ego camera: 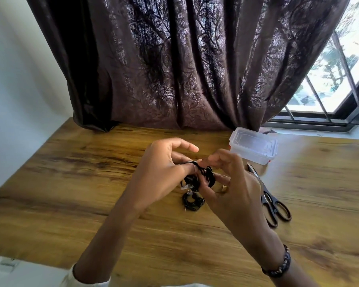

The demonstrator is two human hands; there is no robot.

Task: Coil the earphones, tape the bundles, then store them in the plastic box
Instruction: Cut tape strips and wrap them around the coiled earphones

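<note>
Nearest you, a dark beaded bracelet (278,264) circles your right wrist, and a pale sleeve cuff (79,278) shows at your left forearm. Both arms reach forward over the wooden table (71,183).

Your left hand (160,172) is raised above the tabletop, its thumb and lower fingers closed on the black earphone cable (201,172), while the index finger sticks out straight above. Your right hand (230,183) meets it from the other side, fingertips pinching the same cable near the top of the loops. The cable hangs between the two hands in a loose tangle of coils; how neatly it is wound is hard to tell through the blur.

Just below your hands, a second coiled black bundle (193,200) lies on the table, with a scrap of clear tape (184,186) near it.

To the right, black-handled scissors (272,204) lie flat, blades pointing away from you. Beyond them the clear plastic box (254,147) sits with its lid on, near the foot of the brown curtain (184,69), apart from the earphones.
</note>
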